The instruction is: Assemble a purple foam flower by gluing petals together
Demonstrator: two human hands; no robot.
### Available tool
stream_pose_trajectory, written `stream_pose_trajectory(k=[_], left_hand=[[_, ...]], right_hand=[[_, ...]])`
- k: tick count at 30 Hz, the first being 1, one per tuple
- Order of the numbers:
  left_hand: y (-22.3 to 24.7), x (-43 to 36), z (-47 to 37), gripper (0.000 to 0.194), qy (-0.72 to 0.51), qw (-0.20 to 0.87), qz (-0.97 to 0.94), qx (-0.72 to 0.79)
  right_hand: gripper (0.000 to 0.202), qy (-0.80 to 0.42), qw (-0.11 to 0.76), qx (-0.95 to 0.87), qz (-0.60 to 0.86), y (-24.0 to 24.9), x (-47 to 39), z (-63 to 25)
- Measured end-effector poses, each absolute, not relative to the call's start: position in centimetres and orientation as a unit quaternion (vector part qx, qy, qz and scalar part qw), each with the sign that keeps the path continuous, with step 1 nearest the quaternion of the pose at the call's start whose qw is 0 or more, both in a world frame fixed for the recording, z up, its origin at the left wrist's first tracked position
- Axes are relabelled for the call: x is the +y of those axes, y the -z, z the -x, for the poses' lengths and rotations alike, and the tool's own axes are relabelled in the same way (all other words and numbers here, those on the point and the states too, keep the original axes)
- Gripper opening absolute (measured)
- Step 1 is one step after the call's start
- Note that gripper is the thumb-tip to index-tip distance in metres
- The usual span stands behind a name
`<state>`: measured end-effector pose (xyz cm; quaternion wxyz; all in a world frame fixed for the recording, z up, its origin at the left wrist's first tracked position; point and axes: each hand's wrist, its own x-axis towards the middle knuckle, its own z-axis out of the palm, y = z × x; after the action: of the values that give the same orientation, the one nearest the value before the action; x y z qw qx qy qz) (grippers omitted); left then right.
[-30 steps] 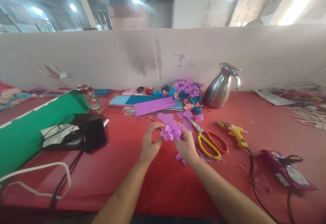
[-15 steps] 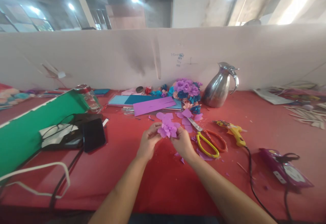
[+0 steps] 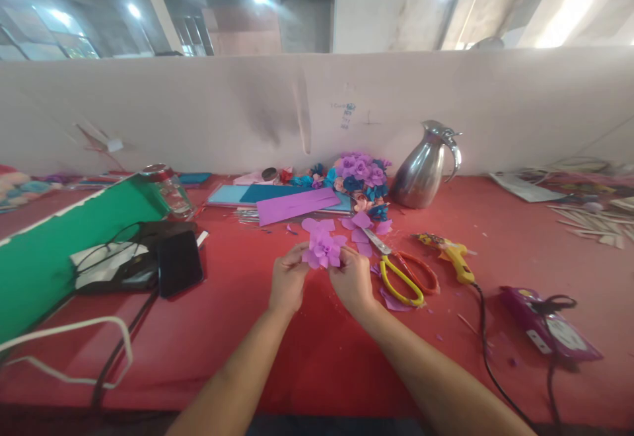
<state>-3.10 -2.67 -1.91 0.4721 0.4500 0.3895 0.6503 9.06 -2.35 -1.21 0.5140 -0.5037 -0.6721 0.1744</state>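
Note:
Between my two hands is a purple paper flower (image 3: 324, 250) with layered petals, its face turned toward me. My left hand (image 3: 290, 281) pinches its left edge, and my right hand (image 3: 351, 279) pinches the right edge. Loose purple petals (image 3: 364, 236) lie on the red table just behind and to the right. Scissors (image 3: 403, 279) with one yellow and one red handle rest to the right of my right hand, blades pointing away over the petals. A purple paper strip (image 3: 297, 206) lies on blue sheets beyond the flower.
Finished paper flowers (image 3: 361, 178) are bunched at the back beside a steel jug (image 3: 423, 168). A yellow glue gun (image 3: 458, 261) with a black cord lies right, near a purple power strip (image 3: 552, 324). Left are a phone (image 3: 179, 263), a glass jar (image 3: 168, 191) and a green board (image 3: 94, 238).
The flower has tilted so that its face shows more fully, and my hands have shifted slightly around it. The whole view has moved a little.

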Motion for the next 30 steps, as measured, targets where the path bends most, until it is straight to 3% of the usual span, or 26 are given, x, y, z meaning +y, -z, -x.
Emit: stream_pose_trajectory(k=[7,15,23,30], left_hand=[[2.0,-3.1,2.0,0.014,-0.676,0.46,-0.403,0.412],[1.2,-3.5,1.4,0.016,-0.674,0.525,-0.374,0.36],[0.9,-2.8,1.9,0.012,-0.665,0.558,-0.354,0.348],[1.6,-2.2,3.1,0.015,-0.641,0.605,-0.323,0.346]], right_hand=[[0.018,-0.106,0.493,-0.661,0.556,1.4,-2.6,-8.7],[0.01,-0.072,0.46,-0.669,0.58,1.0,-2.7,-9.0],[0.009,-0.037,0.451,-0.712,0.537,0.2,-3.0,-8.9],[0.02,-0.031,0.459,-0.741,0.49,0.0,-3.5,-8.5]])
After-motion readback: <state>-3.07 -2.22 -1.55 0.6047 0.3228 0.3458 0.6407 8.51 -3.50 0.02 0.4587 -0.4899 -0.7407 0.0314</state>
